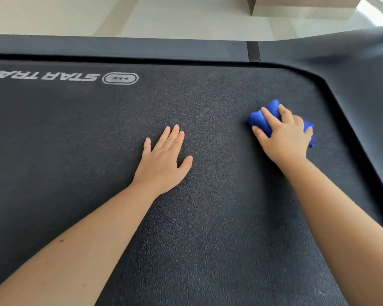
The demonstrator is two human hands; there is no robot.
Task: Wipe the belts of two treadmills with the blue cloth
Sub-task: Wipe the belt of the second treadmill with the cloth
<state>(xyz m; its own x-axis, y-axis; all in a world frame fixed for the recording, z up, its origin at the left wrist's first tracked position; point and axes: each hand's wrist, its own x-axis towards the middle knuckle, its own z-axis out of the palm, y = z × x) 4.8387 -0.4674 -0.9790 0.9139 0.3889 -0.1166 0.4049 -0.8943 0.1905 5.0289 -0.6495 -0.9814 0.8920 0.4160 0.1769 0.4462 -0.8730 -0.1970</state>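
A dark textured treadmill belt (97, 151) fills most of the view, with white "STAR TRAC" lettering at its upper left. My right hand (284, 138) grips a bunched blue cloth (261, 120) and presses it on the belt near the belt's right end. Blue cloth shows ahead of the fingers and behind the hand. My left hand (164, 161) lies flat on the middle of the belt, fingers straight, holding nothing.
A dark side rail (119, 47) runs along the far edge of the belt. The black motor cover (363, 85) curves around the belt's right end. Beyond lie a pale tiled floor (164, 16) and a cardboard box (303, 5) at the top right.
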